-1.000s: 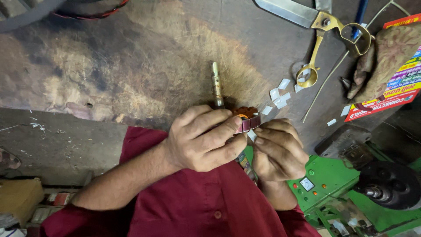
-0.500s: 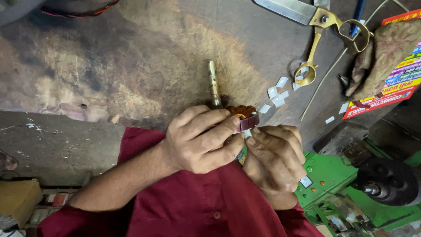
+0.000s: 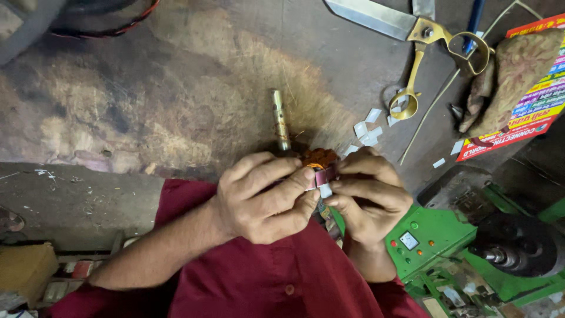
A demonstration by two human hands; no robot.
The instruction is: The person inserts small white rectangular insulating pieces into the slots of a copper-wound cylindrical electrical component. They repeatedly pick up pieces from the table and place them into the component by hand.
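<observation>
Copper-wound and rust-orange, the small motor armature is sitting at the top of my grip, its metal shaft poking out away from me over the worn workbench. I am clenching my left hand around the armature body, fingers wrapped over it and thumb pressing from below. My right hand is pinching a small white paper slip right where the two hands are meeting, just under the windings, and pressing it against the core.

Compared with a second ago, my right hand is now sitting closer against my left and a little higher, so the fingertips are touching beside the slip; half a second ago it was already closing in. I judge that the slip is going into a slot of the core rather than merely being held ready. The shaft is keeping the same tilt, so the armature itself is hardly turning.

Beyond my grip, more white slips are lying scattered on the bench, with brass-handled scissors further out. Below my right wrist, a green machine is showing.
</observation>
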